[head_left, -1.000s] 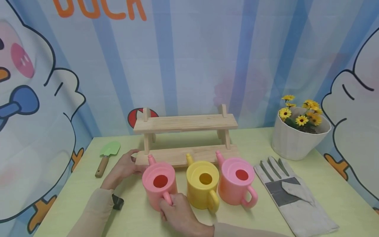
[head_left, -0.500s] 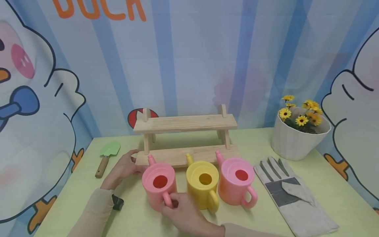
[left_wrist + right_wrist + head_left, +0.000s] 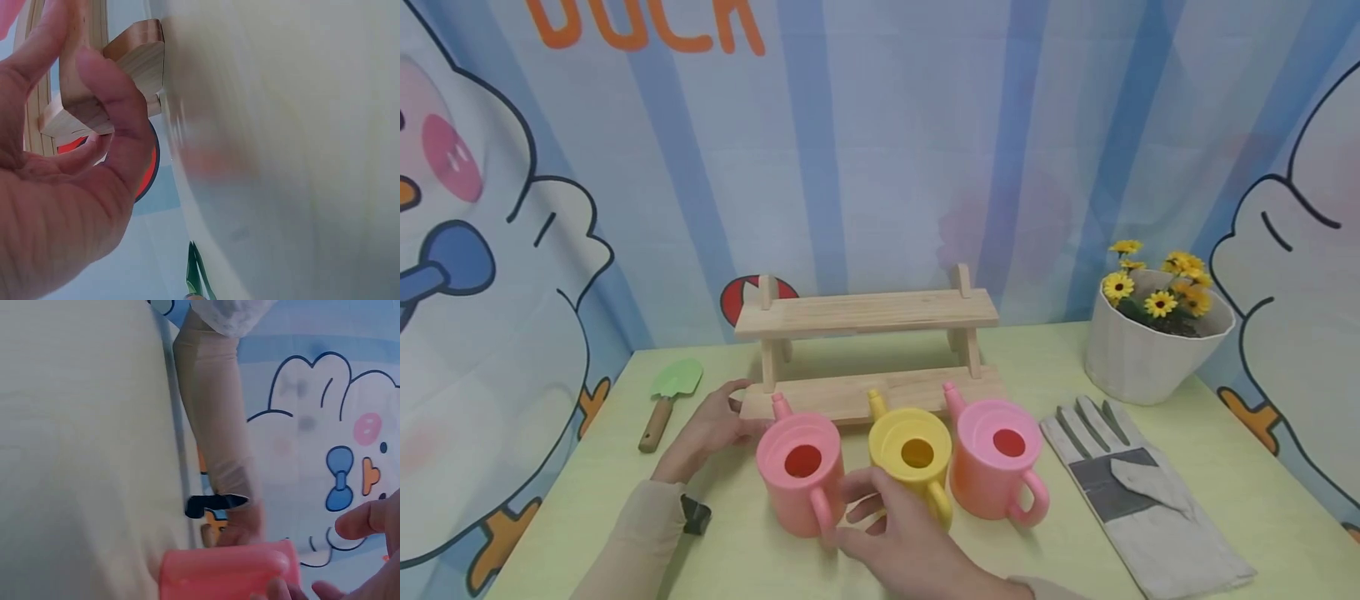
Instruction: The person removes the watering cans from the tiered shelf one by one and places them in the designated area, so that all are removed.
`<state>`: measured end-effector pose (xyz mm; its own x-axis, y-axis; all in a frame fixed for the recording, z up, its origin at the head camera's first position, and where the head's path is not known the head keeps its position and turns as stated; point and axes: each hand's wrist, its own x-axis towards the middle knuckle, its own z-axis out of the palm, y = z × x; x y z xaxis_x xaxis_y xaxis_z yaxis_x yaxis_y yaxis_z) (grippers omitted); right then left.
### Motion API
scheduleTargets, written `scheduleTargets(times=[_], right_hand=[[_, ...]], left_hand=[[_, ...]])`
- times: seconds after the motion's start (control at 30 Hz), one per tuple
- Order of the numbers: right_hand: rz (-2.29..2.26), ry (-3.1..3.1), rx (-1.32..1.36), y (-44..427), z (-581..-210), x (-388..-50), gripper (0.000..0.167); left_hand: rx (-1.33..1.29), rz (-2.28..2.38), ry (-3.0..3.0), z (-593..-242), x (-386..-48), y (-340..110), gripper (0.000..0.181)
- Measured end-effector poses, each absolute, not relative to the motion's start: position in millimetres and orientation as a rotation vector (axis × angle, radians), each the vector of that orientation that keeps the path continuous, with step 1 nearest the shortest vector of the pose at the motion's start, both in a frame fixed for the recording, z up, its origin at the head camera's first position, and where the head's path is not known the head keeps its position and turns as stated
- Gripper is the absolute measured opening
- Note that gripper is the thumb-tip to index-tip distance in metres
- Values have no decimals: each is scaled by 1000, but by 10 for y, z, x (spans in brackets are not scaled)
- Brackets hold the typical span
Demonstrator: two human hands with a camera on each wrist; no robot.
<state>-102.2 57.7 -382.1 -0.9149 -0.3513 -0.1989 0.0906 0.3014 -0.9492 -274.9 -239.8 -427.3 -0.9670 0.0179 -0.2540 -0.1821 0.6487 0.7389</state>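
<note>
In the head view, a small two-tier wooden shelf (image 3: 867, 312) stands at the back of the table. My left hand (image 3: 711, 431) holds the left end of its lower board; the left wrist view shows thumb and fingers around the board's end (image 3: 81, 94). Three watering cans line up before the shelf, spouts toward it: a pink one (image 3: 796, 500) at left, a yellow one (image 3: 908, 437) in the middle, another pink one (image 3: 988, 479) at right. My right hand (image 3: 913, 542) is beside the left can's handle with fingers spread, partly covering the yellow can. Whether a fingertip touches the handle is unclear.
A green trowel (image 3: 668, 392) with a wooden handle lies at the left. On the right are a pair of grey-white work gloves (image 3: 1157, 500) and a white pot (image 3: 1150, 358) of yellow flowers. A cartoon-printed backdrop (image 3: 887, 150) rises behind the table.
My right hand has let go of the left pink can's handle, opened its fingers and moved right, in front of the yellow can. The left hand and the cans stay put.
</note>
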Motion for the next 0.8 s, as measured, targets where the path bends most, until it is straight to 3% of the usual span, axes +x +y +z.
scheduleTargets(times=[0.43, 0.8], right_hand=[[-1654, 2371, -406, 1050, -3496, -961, 24], [-1509, 2862, -652, 1565, -3373, -1180, 23]], left_hand=[[-180, 1163, 2667, -4257, -2657, -2502, 102], [-149, 1161, 2794, -4137, -2574, -2615, 94]])
